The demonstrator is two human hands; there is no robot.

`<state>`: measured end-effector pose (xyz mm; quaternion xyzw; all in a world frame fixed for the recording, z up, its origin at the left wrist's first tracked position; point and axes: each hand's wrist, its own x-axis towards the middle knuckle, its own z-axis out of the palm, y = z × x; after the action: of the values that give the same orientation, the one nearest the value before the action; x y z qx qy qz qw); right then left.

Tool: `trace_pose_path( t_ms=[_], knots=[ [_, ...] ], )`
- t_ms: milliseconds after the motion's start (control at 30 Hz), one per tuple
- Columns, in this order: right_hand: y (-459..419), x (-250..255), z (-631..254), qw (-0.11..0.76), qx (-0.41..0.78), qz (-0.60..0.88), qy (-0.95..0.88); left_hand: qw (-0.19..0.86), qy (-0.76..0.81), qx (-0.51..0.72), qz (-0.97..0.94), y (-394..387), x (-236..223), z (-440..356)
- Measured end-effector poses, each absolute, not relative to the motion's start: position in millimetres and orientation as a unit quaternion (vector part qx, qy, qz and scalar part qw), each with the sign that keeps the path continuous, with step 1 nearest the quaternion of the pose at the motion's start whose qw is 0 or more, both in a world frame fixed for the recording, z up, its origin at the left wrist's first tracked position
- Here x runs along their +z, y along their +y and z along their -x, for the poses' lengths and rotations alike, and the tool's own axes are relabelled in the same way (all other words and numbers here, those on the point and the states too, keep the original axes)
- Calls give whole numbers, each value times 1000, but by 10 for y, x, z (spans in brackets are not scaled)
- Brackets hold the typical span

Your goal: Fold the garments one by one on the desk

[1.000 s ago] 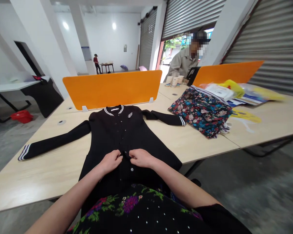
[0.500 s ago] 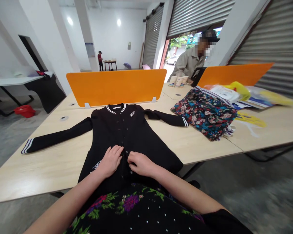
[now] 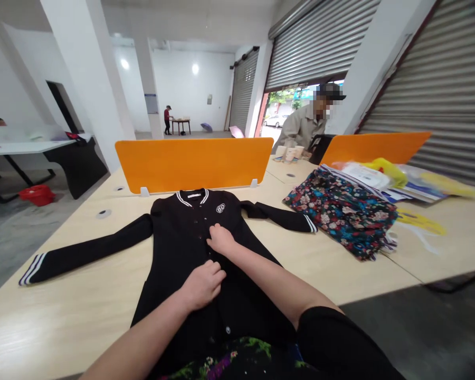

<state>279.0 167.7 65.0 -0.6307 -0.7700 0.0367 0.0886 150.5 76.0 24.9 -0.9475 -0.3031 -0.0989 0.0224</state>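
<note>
A black button-front jacket (image 3: pixel 170 248) with white-striped collar and cuffs lies flat on the pale wooden table (image 3: pixel 83 311), sleeves spread to both sides. My right hand (image 3: pixel 220 239) reaches up the button line at chest height, fingers curled and pressed on the fabric. My left hand (image 3: pixel 201 285) rests lower on the placket, fingers bent and pinching the cloth near a button. Both forearms cross the lower half of the jacket.
An orange divider (image 3: pixel 193 163) stands behind the collar, a second one (image 3: pixel 374 148) to the right. A floral garment (image 3: pixel 342 211) and plastic-bagged items (image 3: pixel 383 174) lie at right. A person in a grey jacket (image 3: pixel 303 126) stands beyond the table; another person stands far back.
My right hand has moved up the button line from the waist to the chest. My left hand has shifted right onto the placket and curled. The view has tilted upward.
</note>
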Motion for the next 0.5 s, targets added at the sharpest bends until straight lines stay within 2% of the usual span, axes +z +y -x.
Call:
trace_pose_path(
  t_ms=[133, 333, 500],
  knots=[
    [1975, 545, -2624, 47, 33, 644, -763, 20, -288, -133, 948, 738, 175, -1468],
    [2199, 714, -2611, 66, 34, 649, -757, -3, -288, -153, 945, 754, 198, -1482],
    [2289, 676, -2570, 30, 92, 647, -757, -26, -289, -158, 944, 772, 203, -1479]
  ],
)
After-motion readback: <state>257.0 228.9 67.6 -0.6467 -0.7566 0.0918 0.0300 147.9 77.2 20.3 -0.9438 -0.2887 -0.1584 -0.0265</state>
